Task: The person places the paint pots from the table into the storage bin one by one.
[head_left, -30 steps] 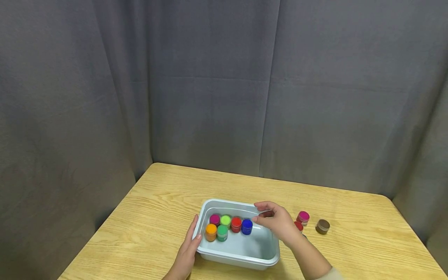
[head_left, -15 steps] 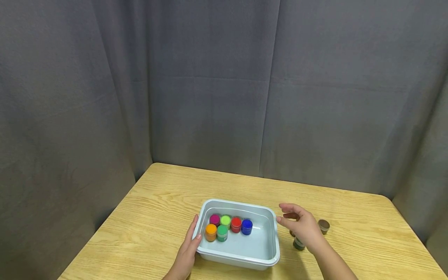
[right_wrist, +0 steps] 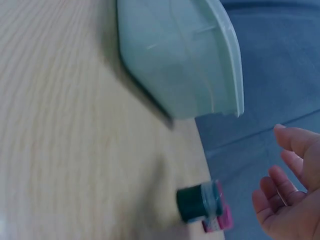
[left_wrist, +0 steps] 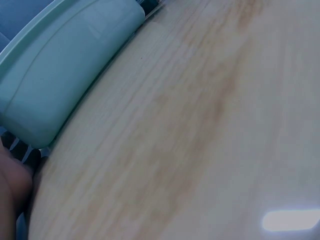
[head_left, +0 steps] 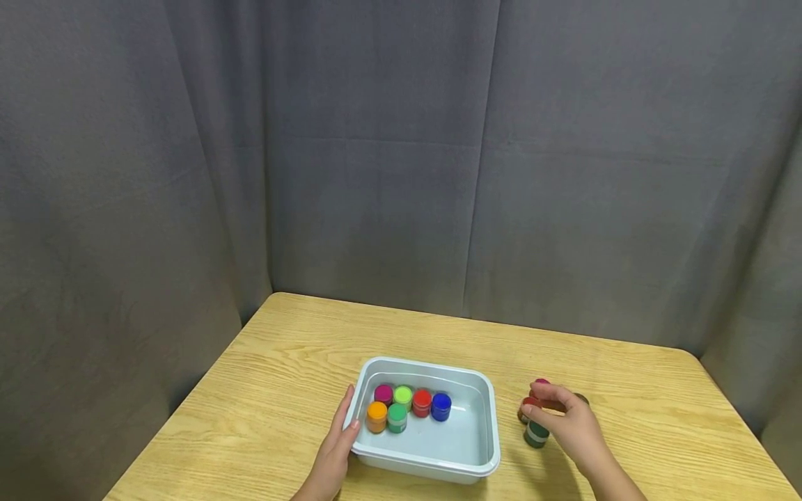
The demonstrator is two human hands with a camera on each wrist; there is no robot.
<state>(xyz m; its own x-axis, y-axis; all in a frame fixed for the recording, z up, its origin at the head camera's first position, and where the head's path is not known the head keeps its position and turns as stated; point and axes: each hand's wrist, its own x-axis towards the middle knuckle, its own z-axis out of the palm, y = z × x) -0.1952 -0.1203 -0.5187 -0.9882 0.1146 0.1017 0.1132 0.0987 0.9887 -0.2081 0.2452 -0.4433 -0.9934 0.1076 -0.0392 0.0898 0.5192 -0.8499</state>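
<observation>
Head view: left hand [head_left: 328, 463] rests flat against the pale tub [head_left: 489, 445], fingers straight. Right hand [head_left: 573, 428] hovers open-fingered over the dark green jar [head_left: 535, 435] on the bench [head_left: 282, 390], gripping nothing.

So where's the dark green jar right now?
In the head view the dark green jar stands on the table, right of the tub, just under the right hand, with the red-lidded jar behind it.

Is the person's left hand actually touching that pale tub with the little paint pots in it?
Touching. In the head view the left hand lies flat against the outer left wall of the tub, fingertips at its rim.
</observation>
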